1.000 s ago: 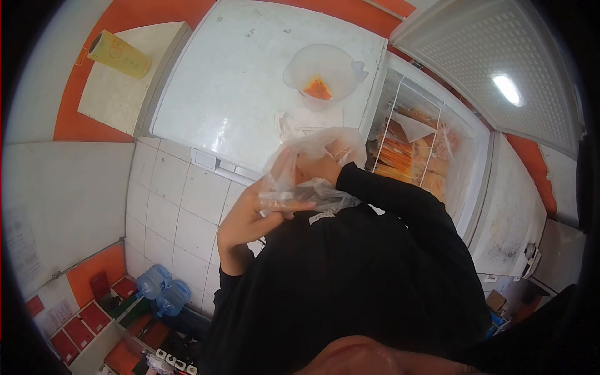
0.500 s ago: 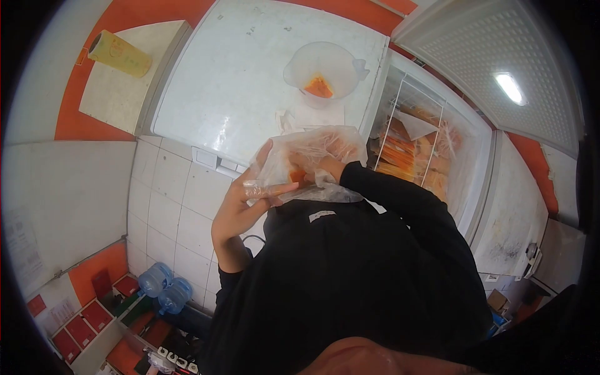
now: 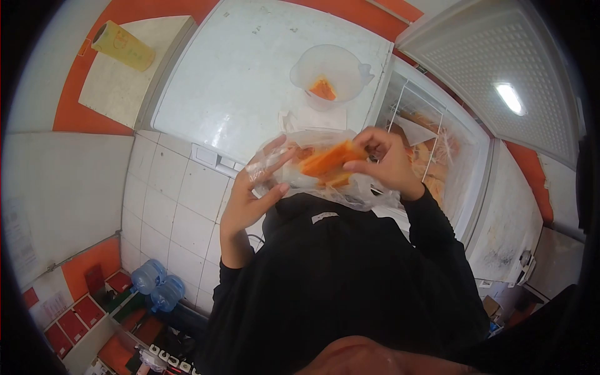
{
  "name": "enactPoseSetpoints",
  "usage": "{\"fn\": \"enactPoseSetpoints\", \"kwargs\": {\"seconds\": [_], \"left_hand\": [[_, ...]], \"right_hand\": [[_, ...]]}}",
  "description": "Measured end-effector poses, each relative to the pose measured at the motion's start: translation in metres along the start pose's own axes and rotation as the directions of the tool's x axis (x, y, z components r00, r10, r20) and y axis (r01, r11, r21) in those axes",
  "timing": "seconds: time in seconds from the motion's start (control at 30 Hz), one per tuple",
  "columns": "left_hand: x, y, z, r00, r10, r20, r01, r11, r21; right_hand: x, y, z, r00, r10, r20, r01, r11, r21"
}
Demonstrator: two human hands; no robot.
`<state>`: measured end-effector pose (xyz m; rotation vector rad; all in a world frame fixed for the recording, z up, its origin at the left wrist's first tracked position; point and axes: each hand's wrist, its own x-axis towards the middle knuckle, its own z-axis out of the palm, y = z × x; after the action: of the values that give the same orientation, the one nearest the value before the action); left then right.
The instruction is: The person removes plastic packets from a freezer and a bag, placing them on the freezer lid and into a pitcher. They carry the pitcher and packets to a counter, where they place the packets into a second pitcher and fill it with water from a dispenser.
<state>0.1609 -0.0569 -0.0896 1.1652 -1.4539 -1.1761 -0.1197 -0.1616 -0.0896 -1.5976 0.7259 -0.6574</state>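
Note:
A clear plastic bag (image 3: 300, 182) hangs open in front of my chest, over the near edge of the white freezer top. My left hand (image 3: 250, 197) holds the bag's left side, its fingers partly under the film. Above the bag's right part, my right hand (image 3: 390, 161) pinches a long orange piece of food (image 3: 331, 159), slightly blurred. Beyond the bag stands a translucent plastic bowl (image 3: 331, 69) with another orange piece (image 3: 323, 89) in it. A white paper or film sheet (image 3: 322, 117) lies beside the bowl.
An open freezer (image 3: 459, 181) at the right holds a wire divider and bagged orange food, under its raised lid (image 3: 481, 69). A yellow roll (image 3: 124, 47) lies on a cabinet at the upper left. Blue water bottles (image 3: 159, 285) stand at the lower left.
My right hand has come out of the bag and now shows above it with the orange piece. The bag's mouth is wider. My left hand remains at its left side.

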Motion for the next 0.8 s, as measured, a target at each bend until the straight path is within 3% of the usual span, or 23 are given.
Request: {"fn": "enactPoseSetpoints", "kwargs": {"seconds": [0.1, 0.2, 0.3, 0.4, 0.5, 0.6, 0.7, 0.8], "left_hand": [[0.005, 0.001, 0.005, 0.999, -0.032, -0.002, 0.032, 0.999, -0.022], [0.008, -0.001, 0.017, 0.995, -0.088, -0.038, 0.081, 0.984, -0.157], [0.012, -0.008, 0.033, 0.993, -0.026, -0.112, -0.006, 0.962, -0.273], [0.007, -0.01, 0.043, 0.98, -0.135, -0.15, 0.089, 0.956, -0.278], [0.01, -0.014, 0.056, 0.956, -0.186, -0.226, 0.097, 0.93, -0.354], [0.006, -0.013, 0.051, 0.914, -0.348, -0.206, 0.251, 0.887, -0.386], [0.008, -0.014, 0.053, 0.931, -0.264, -0.254, 0.16, 0.916, -0.367], [0.015, -0.01, 0.057, 0.944, -0.113, -0.309, 0.004, 0.944, -0.331]], "right_hand": [[0.0, -0.001, -0.007, 0.969, 0.245, -0.001, -0.214, 0.847, 0.488], [-0.003, 0.004, 0.001, 0.954, 0.301, 0.01, -0.226, 0.694, 0.683], [0.0, 0.003, 0.01, 0.938, 0.343, 0.05, -0.246, 0.558, 0.792], [0.0, 0.011, 0.018, 0.925, 0.377, 0.049, -0.265, 0.545, 0.795], [0.0, 0.01, 0.027, 0.927, 0.376, -0.004, -0.241, 0.602, 0.761], [-0.002, 0.011, 0.029, 0.948, 0.311, -0.07, -0.182, 0.708, 0.683], [-0.004, 0.01, 0.03, 0.949, 0.305, -0.083, -0.166, 0.703, 0.692], [-0.005, 0.011, 0.036, 0.955, 0.25, -0.158, -0.108, 0.794, 0.599]]}}
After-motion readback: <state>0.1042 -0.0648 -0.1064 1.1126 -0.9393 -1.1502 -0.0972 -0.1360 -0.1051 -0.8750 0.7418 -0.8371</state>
